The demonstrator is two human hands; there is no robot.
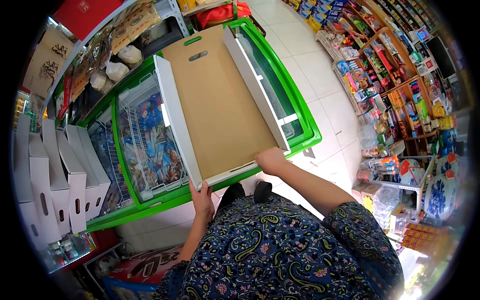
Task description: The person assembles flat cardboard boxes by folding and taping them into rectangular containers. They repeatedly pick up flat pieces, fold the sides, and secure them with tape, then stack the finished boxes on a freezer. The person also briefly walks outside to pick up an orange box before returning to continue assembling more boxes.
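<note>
A cardboard box (217,100), brown inside and white outside, lies partly folded on the glass lid of a green-framed chest freezer (125,187). Its two long sides stand up, and the near short side is raised with a slot in it. At the near left corner my left hand (202,201) grips the box, thumb and fingers on the white edge. My right hand (271,161) is closed over the near edge close to the right corner; its fingertips are hidden. At the far end the flap with handle holes (198,55) lies flat.
Several folded white boxes (65,175) stand in a row on the freezer's left end. Wrapped packets show through the glass. Bagged goods (116,71) sit on a shelf beyond. To the right are a tiled floor (320,87) and crowded shop shelves (390,65).
</note>
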